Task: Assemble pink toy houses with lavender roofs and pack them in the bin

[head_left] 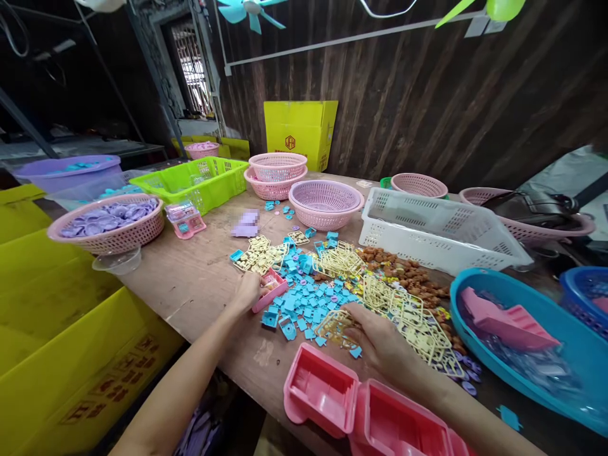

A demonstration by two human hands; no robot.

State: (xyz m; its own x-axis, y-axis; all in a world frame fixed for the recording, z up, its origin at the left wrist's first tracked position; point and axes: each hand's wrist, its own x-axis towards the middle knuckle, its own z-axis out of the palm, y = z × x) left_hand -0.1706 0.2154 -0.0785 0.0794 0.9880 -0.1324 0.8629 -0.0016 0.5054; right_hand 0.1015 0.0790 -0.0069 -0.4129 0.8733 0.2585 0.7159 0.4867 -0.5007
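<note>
Near the front edge of the surface (190, 285), the left hand (247, 292) grips a small pink tray (270, 289) while the right hand (380, 342) pinches a yellow frame (335, 324); hold the tray steady and pick slowly.

Bare wood shows on the brown wooden table (190, 285) to the left of the left hand (247, 292), from the near edge back towards the round pink basket of purple discs (110, 223) — a hand could pass freely there. Between the hands the way is littered with a heap of small blue plastic pieces (308, 301) and yellow plastic part frames (408, 316). Just before the right hand (380, 345), two pink moulded plastic trays (351, 405) block the near edge. To its right a large blue plastic basin (527, 342) stands close; behind, a white slatted plastic crate (437, 231) and a pink woven bowl (325, 202) close off the far side.
</note>
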